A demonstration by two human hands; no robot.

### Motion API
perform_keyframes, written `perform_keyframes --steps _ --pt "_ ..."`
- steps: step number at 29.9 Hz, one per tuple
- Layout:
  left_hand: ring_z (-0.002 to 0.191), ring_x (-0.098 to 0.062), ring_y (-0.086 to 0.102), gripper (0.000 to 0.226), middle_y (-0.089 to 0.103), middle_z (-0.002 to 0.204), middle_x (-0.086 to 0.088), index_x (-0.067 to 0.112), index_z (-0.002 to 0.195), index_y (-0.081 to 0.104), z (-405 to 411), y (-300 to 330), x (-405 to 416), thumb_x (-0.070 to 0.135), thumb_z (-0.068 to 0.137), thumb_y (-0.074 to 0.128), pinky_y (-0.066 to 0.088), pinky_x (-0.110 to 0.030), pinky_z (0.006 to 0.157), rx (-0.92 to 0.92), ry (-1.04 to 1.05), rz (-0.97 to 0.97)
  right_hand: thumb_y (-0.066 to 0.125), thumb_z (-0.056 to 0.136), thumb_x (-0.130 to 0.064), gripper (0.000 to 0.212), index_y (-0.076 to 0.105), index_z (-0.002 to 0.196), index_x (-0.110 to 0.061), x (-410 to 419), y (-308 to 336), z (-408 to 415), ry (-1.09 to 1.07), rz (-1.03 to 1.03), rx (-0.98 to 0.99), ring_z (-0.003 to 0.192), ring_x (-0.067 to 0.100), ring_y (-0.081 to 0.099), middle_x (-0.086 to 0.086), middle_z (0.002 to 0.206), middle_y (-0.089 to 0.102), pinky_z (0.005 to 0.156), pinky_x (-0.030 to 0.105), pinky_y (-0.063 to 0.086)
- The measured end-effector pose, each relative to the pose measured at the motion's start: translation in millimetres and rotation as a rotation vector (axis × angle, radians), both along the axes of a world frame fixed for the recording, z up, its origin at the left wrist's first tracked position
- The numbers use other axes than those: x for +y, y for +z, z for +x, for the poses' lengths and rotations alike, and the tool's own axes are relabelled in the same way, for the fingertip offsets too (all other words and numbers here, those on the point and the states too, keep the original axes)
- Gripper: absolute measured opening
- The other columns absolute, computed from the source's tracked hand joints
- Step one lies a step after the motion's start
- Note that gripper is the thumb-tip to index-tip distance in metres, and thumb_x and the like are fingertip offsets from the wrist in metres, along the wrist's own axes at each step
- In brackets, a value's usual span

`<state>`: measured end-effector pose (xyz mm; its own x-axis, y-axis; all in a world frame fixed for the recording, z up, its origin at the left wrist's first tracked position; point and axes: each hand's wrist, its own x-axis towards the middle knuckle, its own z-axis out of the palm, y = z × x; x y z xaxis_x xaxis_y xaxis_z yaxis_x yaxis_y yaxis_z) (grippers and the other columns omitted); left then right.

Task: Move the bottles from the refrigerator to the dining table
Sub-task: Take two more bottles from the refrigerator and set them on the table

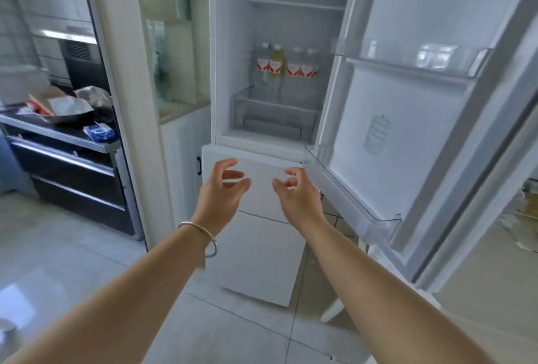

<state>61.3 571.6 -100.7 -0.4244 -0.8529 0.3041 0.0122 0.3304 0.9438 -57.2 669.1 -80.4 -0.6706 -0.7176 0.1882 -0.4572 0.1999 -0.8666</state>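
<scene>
The white refrigerator (233,72) stands ahead with its upper door (407,130) swung open to the right. On a middle shelf stands a row of several bottles (286,65) with red-and-white labels; one of them (276,62) holds yellowish liquid, the others look clear. My left hand (224,188), with a silver bangle at the wrist, and my right hand (297,191) are both raised in front of the lower freezer drawers, below the bottles. Their fingers are spread and curled, holding nothing. The dining table is out of view.
A clear crisper drawer (273,113) sits under the bottle shelf. The door's clear lower bin (378,223) juts out near my right forearm. To the left, a dark stove unit (67,159) carries a pan and packets. A white door frame (125,86) separates it from the fridge.
</scene>
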Motion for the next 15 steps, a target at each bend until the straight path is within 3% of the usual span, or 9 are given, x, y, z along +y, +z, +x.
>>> perform_keyframes --steps 6,15 --pt "0.085 -0.006 0.059 0.035 0.059 0.099 0.010 0.032 0.115 0.046 -47 9 -104 0.020 0.087 0.062 0.045 -0.021 0.067 0.030 -0.005 0.006 0.052 0.089 -0.037 0.041 0.046 0.126 -0.020 -111 1 -48 0.032 -0.025 0.079 0.099 0.016 0.054 -0.004 0.105 0.056 0.084 0.031 0.043" --pt "0.077 -0.010 0.059 0.032 0.062 0.092 0.008 0.030 0.111 0.049 -149 41 -265 0.016 0.086 0.062 0.046 -0.023 0.065 0.025 0.040 -0.008 0.053 0.089 -0.032 0.038 0.048 0.124 -0.020 -279 29 -157 0.013 -0.075 0.039 0.091 0.014 0.054 -0.007 0.094 0.057 0.078 0.028 0.038"
